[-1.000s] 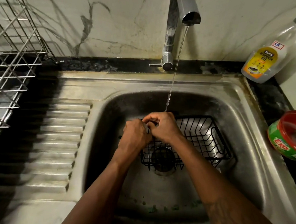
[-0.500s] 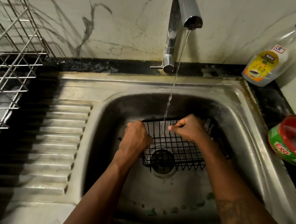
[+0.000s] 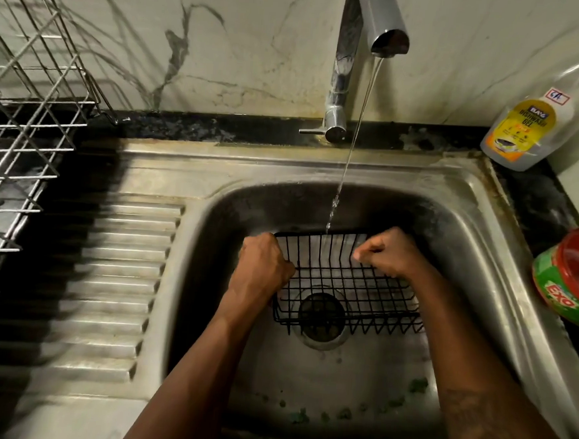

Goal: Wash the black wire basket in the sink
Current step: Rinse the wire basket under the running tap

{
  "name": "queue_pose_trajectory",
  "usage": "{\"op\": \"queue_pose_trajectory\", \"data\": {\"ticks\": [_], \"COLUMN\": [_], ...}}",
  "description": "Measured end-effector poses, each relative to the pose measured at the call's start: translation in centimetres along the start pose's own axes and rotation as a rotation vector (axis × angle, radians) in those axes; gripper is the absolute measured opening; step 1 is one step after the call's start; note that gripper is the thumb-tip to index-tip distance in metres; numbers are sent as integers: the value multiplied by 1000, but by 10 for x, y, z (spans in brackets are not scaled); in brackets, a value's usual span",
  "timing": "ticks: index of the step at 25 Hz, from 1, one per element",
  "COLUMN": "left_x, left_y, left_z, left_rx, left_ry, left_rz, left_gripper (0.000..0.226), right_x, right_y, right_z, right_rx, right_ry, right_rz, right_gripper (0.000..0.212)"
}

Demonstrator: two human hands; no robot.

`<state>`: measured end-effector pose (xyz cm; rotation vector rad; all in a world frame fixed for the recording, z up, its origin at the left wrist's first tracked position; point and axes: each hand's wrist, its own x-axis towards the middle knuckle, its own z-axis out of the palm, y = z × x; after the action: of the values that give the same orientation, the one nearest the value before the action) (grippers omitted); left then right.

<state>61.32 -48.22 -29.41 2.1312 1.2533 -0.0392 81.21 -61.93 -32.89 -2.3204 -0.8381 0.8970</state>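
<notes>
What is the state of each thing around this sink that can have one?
Tap: open, a thin stream runs.
Black wire basket: in the sink, over the drain, under the stream.
Left hand: grips the basket's left side.
Right hand: fingers curled at the basket's right side; what they grip is hidden.
Dishwash gel bottle: upright beside the sink.

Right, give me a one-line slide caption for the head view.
Left hand and right hand grip the black wire basket in the sink, under a thin stream from the tap.
</notes>
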Motion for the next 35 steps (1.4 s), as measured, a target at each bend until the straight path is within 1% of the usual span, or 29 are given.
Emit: {"op": "queue_pose_trajectory", "data": {"ticks": [1,2,3,4,6,7,9,10,11,12,14,15,16,18,20,22,24,26,28,30,31,33,35], "left_x": [0,0,-1,-2,-5,-7,-9,-10,-10,-10,-10,-11,-12,-10,-5,1,3,4,3,2,1,-3,-5], "left_y": [0,0,1,2,2,0,-6,-11,-15,-20,-21,-20,-18,-18,-20,-17,-10,-5,-5,-9,-10,-9,-7], "left_z": [0,1,1,1,-2,-5,-14,-18,-22,-25,-26,-24,-23,-20,-15,-5,5,9,5,0,-2,-5,-4], "left_rx": [11,22,31,38,47,52,65,80,86,75,49,46,44,46,26,29,72,47,51,41,20,-25,13], "left_ry": [-6,-11,-9,-8,0,14,78,111,130,139,133,124,115,100,84,59,11,-21,-11,24,35,41,25], "left_rz": [9,19,32,33,3,-20,-48,-52,-54,-53,-37,-26,-20,-17,-25,-1,65,130,109,38,4,-37,-27], "left_gripper": [22,23,25,26,26,27,31,32,33,33,33,33,34,35,34,31,29,30,22,16,16,19,18], "right_x": [1,3,6,8,11,11,14,16,18,20,21,20,19,19,17,11,7,6,9,12,12,8,8], "right_y": [6,4,-3,-14,-44,-58,-76,-77,-73,-65,-45,-39,-35,-36,-46,-62,-80,-92,-87,-64,-48,-21,-14], "right_z": [-3,-3,2,12,41,56,71,69,61,51,30,25,24,27,30,39,59,76,75,60,47,24,20], "right_rx": [-37,-92,-152,-209,-220,-185,-52,6,0,-70,-220,-242,-255,-295,-294,-313,-330,-274,-175,-125,-118,-109,-179], "right_ry": [57,105,103,46,-96,-126,-153,-169,-162,-115,34,79,104,115,36,-85,-157,-163,-210,-263,-235,-97,15], "right_rz": [25,38,35,-3,-137,-199,-237,-222,-187,-130,17,66,93,90,10,-133,-251,-308,-324,-274,-209,-76,-23], "right_gripper": [7,14,20,21,15,14,13,14,15,16,21,23,25,32,33,23,12,21,21,20,19,10,13]}}
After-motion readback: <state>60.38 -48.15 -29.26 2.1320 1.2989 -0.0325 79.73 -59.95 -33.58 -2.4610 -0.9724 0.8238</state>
